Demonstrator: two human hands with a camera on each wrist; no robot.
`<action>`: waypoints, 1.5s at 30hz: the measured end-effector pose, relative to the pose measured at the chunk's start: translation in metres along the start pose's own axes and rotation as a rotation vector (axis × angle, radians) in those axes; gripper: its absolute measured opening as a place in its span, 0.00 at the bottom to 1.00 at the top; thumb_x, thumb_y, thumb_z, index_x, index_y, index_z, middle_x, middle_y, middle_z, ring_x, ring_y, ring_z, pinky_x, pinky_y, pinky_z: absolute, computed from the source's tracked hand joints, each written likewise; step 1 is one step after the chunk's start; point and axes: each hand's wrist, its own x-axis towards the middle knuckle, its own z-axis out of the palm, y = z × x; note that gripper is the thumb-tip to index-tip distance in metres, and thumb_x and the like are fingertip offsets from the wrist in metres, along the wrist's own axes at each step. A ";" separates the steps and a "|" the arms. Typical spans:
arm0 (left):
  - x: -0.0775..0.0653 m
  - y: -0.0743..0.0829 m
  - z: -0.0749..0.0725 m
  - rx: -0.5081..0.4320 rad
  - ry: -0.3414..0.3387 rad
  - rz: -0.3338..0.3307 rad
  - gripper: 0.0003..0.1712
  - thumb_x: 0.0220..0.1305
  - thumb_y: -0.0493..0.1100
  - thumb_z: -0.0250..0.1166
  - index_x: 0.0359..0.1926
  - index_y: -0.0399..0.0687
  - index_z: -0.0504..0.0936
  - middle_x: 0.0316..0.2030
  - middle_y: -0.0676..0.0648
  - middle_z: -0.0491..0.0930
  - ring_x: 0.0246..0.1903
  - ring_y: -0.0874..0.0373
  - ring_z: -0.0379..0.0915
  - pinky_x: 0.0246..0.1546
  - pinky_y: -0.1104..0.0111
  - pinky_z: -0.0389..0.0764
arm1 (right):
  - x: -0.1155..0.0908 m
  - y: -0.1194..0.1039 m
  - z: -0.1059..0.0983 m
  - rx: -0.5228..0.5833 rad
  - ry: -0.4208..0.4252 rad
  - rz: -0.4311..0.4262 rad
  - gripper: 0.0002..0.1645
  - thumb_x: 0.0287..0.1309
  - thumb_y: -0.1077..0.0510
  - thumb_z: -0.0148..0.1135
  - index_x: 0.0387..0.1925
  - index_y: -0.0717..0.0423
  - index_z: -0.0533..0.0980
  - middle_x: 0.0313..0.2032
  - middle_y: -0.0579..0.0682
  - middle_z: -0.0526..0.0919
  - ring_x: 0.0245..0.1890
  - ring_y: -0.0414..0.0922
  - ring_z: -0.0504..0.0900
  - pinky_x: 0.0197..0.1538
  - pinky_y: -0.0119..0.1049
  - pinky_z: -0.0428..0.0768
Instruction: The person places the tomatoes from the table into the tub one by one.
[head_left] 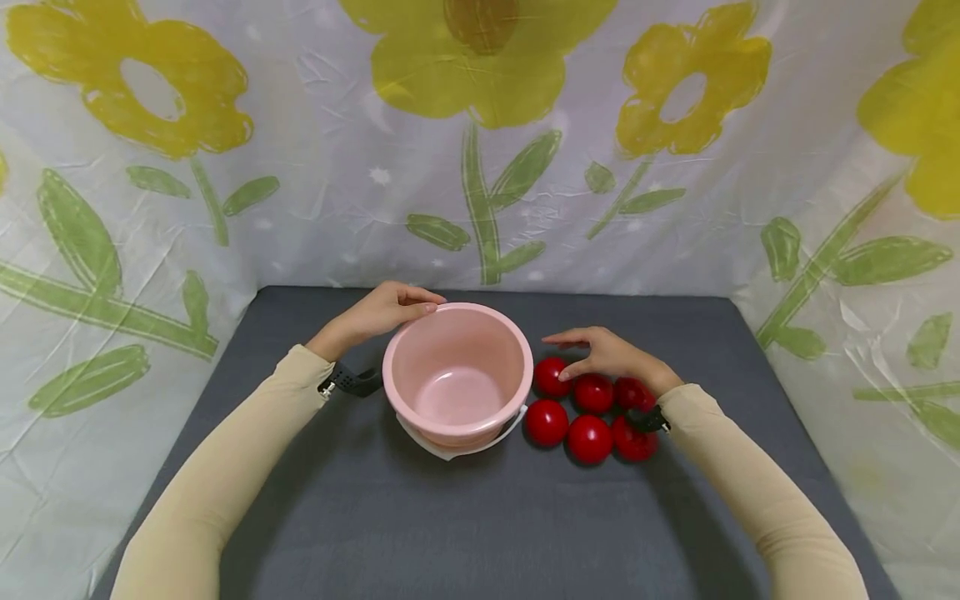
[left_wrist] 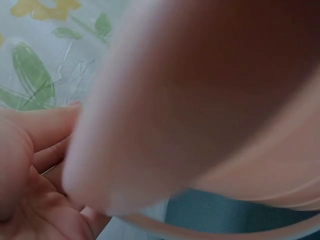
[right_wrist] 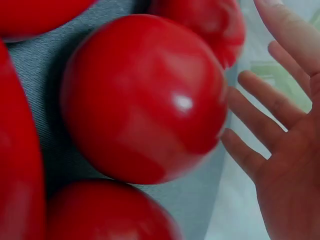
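Observation:
A pink bucket [head_left: 459, 367] with a white handle [head_left: 450, 454] stands upright in the middle of the table, and its visible inside holds nothing. My left hand [head_left: 386, 310] rests at the bucket's far left rim with its fingers extended; in the left wrist view the blurred bucket wall [left_wrist: 130, 125] partly hides that hand [left_wrist: 40, 200]. Right of the bucket lie several glossy red balls [head_left: 590, 439], close together in two rows. My right hand [head_left: 609, 354] hovers over the far row, fingers spread and holding nothing. The right wrist view shows its fingers beside one red ball [right_wrist: 145, 100].
A dark grey cloth [head_left: 480, 525] covers the table. White sheets printed with yellow flowers [head_left: 480, 208] hang along the back and both sides. A black strap [head_left: 354, 381] is on the left wrist, another [head_left: 648, 418] on the right.

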 end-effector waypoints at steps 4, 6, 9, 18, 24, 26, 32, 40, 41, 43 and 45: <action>0.003 0.000 0.003 -0.033 0.021 -0.012 0.20 0.72 0.44 0.60 0.62 0.44 0.79 0.58 0.40 0.81 0.54 0.52 0.79 0.47 0.70 0.82 | 0.002 0.005 0.007 -0.030 -0.039 0.006 0.37 0.52 0.50 0.75 0.65 0.44 0.74 0.64 0.47 0.78 0.67 0.52 0.73 0.70 0.55 0.70; 0.002 0.001 0.004 -0.047 0.041 -0.032 0.20 0.71 0.42 0.60 0.61 0.43 0.80 0.58 0.39 0.81 0.50 0.56 0.80 0.44 0.71 0.82 | 0.003 0.007 0.010 -0.044 -0.049 -0.003 0.36 0.52 0.50 0.75 0.64 0.44 0.75 0.63 0.48 0.79 0.66 0.51 0.74 0.69 0.55 0.71; 0.001 0.003 0.007 -0.093 0.068 -0.079 0.19 0.70 0.40 0.61 0.59 0.43 0.81 0.58 0.38 0.80 0.45 0.61 0.81 0.40 0.72 0.82 | 0.003 0.008 0.013 -0.050 -0.049 -0.011 0.36 0.51 0.49 0.75 0.64 0.44 0.76 0.62 0.49 0.80 0.64 0.52 0.76 0.68 0.54 0.73; -0.004 0.007 0.008 -0.228 0.090 -0.204 0.21 0.68 0.37 0.62 0.61 0.39 0.79 0.58 0.38 0.79 0.38 0.66 0.80 0.36 0.75 0.81 | 0.004 0.003 0.017 -0.041 -0.034 -0.018 0.33 0.49 0.51 0.77 0.60 0.41 0.79 0.57 0.47 0.84 0.59 0.48 0.80 0.64 0.50 0.77; -0.013 0.003 0.006 -0.354 0.069 -0.218 0.24 0.68 0.35 0.61 0.64 0.34 0.74 0.43 0.54 0.86 0.38 0.69 0.81 0.39 0.76 0.82 | -0.001 -0.007 0.003 0.017 -0.008 0.004 0.34 0.50 0.52 0.76 0.61 0.45 0.78 0.58 0.48 0.83 0.55 0.48 0.83 0.58 0.45 0.82; -0.017 0.002 0.005 -0.377 0.050 -0.221 0.26 0.69 0.36 0.60 0.66 0.34 0.72 0.49 0.49 0.85 0.40 0.70 0.81 0.42 0.75 0.83 | -0.004 -0.014 -0.007 0.037 0.006 0.006 0.34 0.50 0.51 0.76 0.61 0.43 0.78 0.58 0.48 0.83 0.55 0.48 0.83 0.55 0.43 0.83; -0.029 -0.001 0.003 -0.440 -0.017 -0.232 0.31 0.71 0.36 0.57 0.73 0.40 0.63 0.70 0.37 0.67 0.43 0.69 0.81 0.46 0.74 0.83 | -0.008 -0.037 -0.035 0.088 0.039 0.009 0.35 0.50 0.51 0.76 0.62 0.43 0.77 0.60 0.46 0.81 0.54 0.48 0.83 0.51 0.37 0.85; -0.039 -0.007 0.007 -0.587 -0.009 -0.195 0.33 0.70 0.33 0.56 0.74 0.36 0.58 0.44 0.61 0.83 0.39 0.68 0.82 0.42 0.74 0.84 | -0.009 -0.053 -0.051 0.139 0.024 0.016 0.36 0.50 0.52 0.76 0.63 0.45 0.76 0.61 0.52 0.80 0.53 0.50 0.84 0.49 0.36 0.86; -0.039 -0.007 0.008 -0.596 -0.008 -0.188 0.34 0.70 0.33 0.56 0.74 0.35 0.57 0.43 0.62 0.83 0.39 0.68 0.82 0.42 0.74 0.84 | -0.008 -0.055 -0.052 0.135 0.027 0.018 0.36 0.50 0.52 0.76 0.63 0.45 0.76 0.61 0.52 0.80 0.52 0.50 0.84 0.48 0.36 0.86; -0.041 -0.008 0.009 -0.620 -0.003 -0.185 0.34 0.71 0.32 0.55 0.74 0.34 0.56 0.41 0.61 0.84 0.38 0.68 0.82 0.41 0.74 0.84 | -0.007 -0.058 -0.056 0.134 0.032 0.022 0.36 0.51 0.53 0.76 0.63 0.45 0.76 0.61 0.52 0.80 0.51 0.49 0.84 0.47 0.35 0.86; -0.043 -0.009 0.010 -0.644 0.002 -0.183 0.34 0.71 0.32 0.54 0.74 0.34 0.55 0.40 0.61 0.85 0.37 0.69 0.82 0.40 0.74 0.84 | -0.006 -0.063 -0.060 0.141 0.034 0.017 0.36 0.51 0.54 0.76 0.63 0.47 0.76 0.61 0.53 0.79 0.51 0.49 0.84 0.47 0.35 0.86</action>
